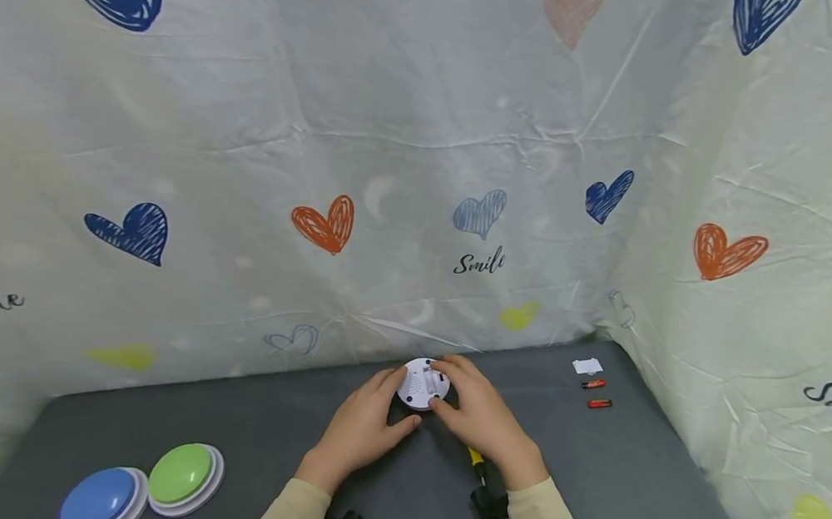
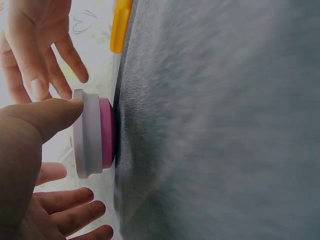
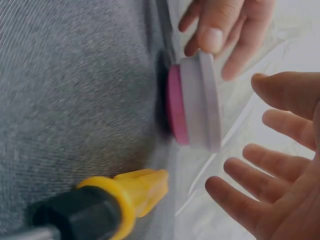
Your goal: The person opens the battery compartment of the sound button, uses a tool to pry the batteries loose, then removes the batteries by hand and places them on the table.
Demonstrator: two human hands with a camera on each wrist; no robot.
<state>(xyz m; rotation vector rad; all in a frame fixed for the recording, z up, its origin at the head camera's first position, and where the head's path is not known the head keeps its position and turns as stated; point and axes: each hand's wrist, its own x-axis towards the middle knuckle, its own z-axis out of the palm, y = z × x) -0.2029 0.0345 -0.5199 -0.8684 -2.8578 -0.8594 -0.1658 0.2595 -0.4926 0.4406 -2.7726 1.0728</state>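
A round push button (image 1: 418, 397) lies upside down on the grey table, its white back with a recessed slot facing up. Its pink dome (image 3: 177, 105) touches the cloth. My left hand (image 1: 364, 426) is at its left side, with a fingertip at the rim and the thumb stretched along the near side. On the right, my right hand (image 1: 484, 412) hovers with spread fingers over the back's edge; in the right wrist view its fingers (image 3: 272, 175) stand apart from the button. A yellow-handled screwdriver (image 3: 142, 190) lies beside the right wrist.
Blue (image 1: 99, 501) and green (image 1: 180, 473) domed buttons stand at the table's left. Towards the right edge lie a small white cover (image 1: 587, 366) and two orange batteries (image 1: 594, 384). Patterned cloth (image 1: 395, 166) hangs behind the table (image 1: 628, 480).
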